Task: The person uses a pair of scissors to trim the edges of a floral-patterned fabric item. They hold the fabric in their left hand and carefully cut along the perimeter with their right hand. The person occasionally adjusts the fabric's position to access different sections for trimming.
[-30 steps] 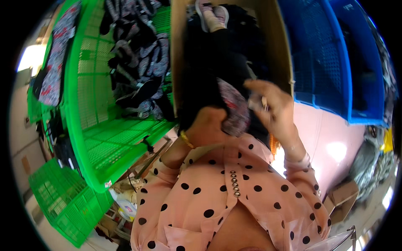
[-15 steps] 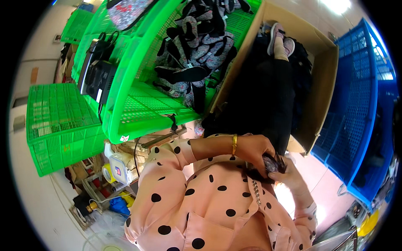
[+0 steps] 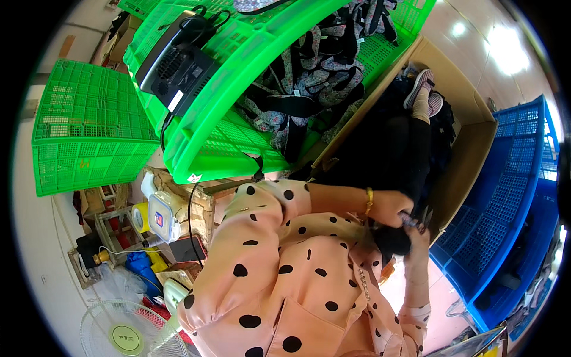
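Note:
My left hand (image 3: 389, 205), a gold bracelet on its wrist, and my right hand (image 3: 417, 237) meet over my lap, both closed on a small dark floral cloth piece (image 3: 394, 241). What exactly lies between the fingers is hard to make out. My pink polka-dot sleeves fill the lower middle. Just beyond the hands my legs in black trousers (image 3: 404, 149) stretch into an open cardboard box (image 3: 473, 143), with pink-grey shoes (image 3: 423, 89) at the far end.
A big green crate (image 3: 220, 143) holds several floral bags with black straps (image 3: 309, 89) and a black device (image 3: 178, 65). Another green crate (image 3: 89, 131) stands left, blue crates (image 3: 505, 196) right. A clear lidded container (image 3: 162, 215), clutter and a white fan (image 3: 128, 333) sit lower left.
The view has swung round, so the crates moved up and left. My hands came down from in front of the box to my lap, still together on the cloth piece.

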Demonstrator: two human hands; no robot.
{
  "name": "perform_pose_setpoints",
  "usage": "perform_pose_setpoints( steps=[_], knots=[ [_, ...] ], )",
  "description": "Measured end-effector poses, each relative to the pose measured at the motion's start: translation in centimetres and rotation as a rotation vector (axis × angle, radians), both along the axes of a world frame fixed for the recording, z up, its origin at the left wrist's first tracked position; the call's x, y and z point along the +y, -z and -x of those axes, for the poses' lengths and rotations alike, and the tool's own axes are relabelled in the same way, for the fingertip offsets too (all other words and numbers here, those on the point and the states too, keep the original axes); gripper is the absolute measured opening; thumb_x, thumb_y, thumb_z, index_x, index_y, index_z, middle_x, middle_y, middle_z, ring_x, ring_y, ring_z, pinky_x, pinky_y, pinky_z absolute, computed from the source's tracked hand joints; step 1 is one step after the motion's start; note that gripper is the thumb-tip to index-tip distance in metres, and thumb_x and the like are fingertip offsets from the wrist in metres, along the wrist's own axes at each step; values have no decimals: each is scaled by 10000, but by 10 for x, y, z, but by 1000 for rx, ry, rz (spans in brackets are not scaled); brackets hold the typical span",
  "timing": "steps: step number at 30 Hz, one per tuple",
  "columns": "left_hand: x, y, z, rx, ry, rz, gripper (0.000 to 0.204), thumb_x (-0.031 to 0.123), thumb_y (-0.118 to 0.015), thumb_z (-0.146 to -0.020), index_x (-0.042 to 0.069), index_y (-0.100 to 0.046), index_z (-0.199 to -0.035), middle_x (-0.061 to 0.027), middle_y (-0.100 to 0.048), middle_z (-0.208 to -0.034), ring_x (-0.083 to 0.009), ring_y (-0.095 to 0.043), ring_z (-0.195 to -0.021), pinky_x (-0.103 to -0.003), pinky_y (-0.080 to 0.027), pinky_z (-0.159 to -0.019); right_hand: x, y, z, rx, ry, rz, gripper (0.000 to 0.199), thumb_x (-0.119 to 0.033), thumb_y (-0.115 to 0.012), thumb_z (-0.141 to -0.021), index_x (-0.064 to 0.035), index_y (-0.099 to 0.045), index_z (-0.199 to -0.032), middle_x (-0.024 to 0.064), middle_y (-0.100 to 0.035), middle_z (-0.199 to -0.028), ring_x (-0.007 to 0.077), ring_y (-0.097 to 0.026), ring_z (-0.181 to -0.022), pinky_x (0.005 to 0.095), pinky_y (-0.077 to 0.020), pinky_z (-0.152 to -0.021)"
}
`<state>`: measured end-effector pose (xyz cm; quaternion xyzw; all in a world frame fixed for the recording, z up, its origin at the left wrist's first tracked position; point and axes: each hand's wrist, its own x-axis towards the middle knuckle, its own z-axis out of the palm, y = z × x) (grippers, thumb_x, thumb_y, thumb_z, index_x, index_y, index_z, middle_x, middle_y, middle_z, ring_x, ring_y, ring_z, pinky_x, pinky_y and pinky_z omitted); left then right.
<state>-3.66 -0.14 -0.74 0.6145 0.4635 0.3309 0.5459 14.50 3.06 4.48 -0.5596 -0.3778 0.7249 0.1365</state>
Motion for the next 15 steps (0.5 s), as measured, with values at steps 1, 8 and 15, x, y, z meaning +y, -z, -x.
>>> perform_pose_setpoints(
  steps=[1, 8, 15],
  knots=[
    [8, 5, 1, 21, -62, 2, 237, 125, -679, -706, -32, -616, -871, -235, -651, -776, -356, -665, -733, -401, -501, -648, 9, 0, 7, -48, -2, -90, 53, -41, -634, -834, -85, -621, -807, -22, -606, -757, 69, -567, -678, 213, -469, -656],
    [57, 51, -2, 483, -303, -168, 237, 101, -678, -736, 14, -565, -926, -198, -670, -777, -396, -661, -766, -493, -523, -688, 72, 107, 4, -144, -170, -493, 159, -81, -679, -841, -51, -569, -730, -69, -515, -675, 37, -416, -614, 230, -350, -550],
    [47, 51, 1, 409, -317, -210, 188, 89, -691, -714, 62, -579, -862, -170, -664, -762, -383, -660, -757, -480, -518, -672, 58, 23, 2, -401, -782, -1059, 474, -179, -878, -629, 5, -591, -958, 146, -565, -800, 284, -533, -648, 344, -455, -599]
  ],
)
